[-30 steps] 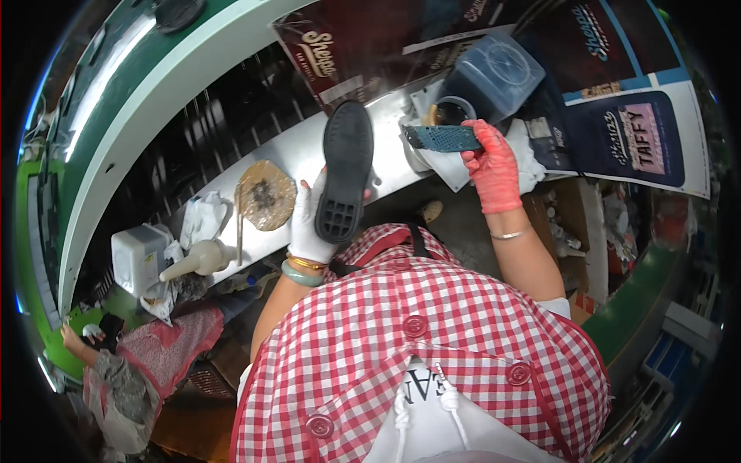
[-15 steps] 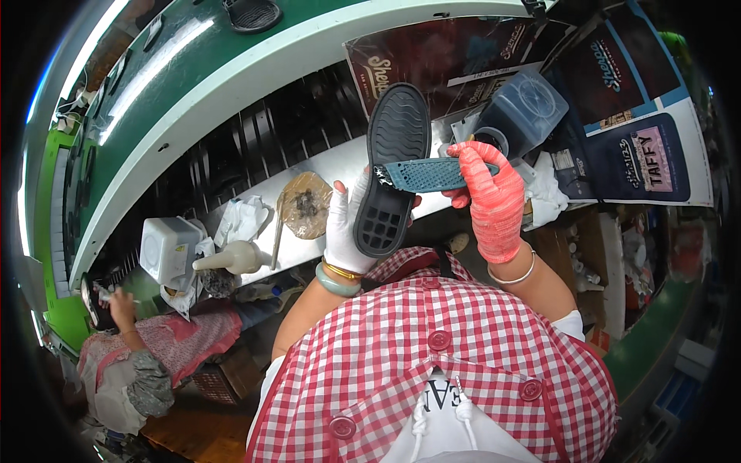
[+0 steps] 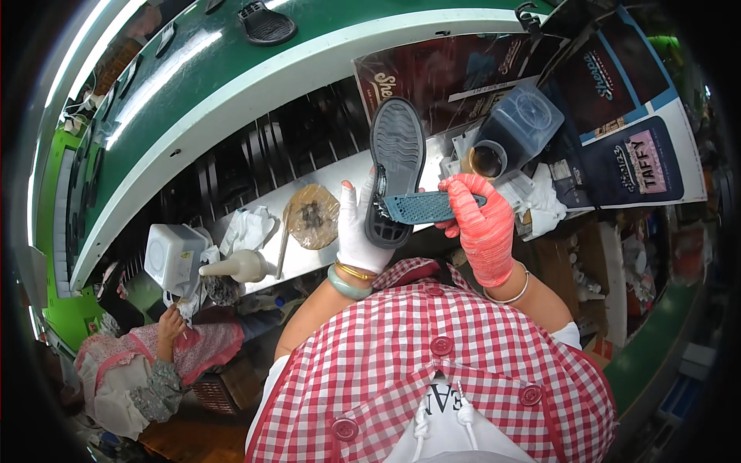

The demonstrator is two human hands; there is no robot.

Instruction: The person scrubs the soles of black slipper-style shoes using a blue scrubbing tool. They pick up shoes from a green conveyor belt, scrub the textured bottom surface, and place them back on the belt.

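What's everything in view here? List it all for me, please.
Oblong treaded shoe sole: 1, black, held at centre
Flat perforated strip: 1, teal, overlapping the sole
Narrow metallic shelf: 1, silver, across the middle
Round plastic-wrapped pad: 1, brown, on the shelf
Nozzled bottle: 1, cream, at left
Boxy plastic containers: 2, whitish at left, bluish-clear at right
Crumpled wads: several, white, left and right
Printed boards: several, red and blue, upper right
Curved table: 1, glossy green, top left
Co-worker: 1, pink apron, lower left
Checked apron: 1, red-white, bottom
Left hand: 1, white-gloved, gripping the sole
Right hand: 1, coral-gloved, gripping the strip
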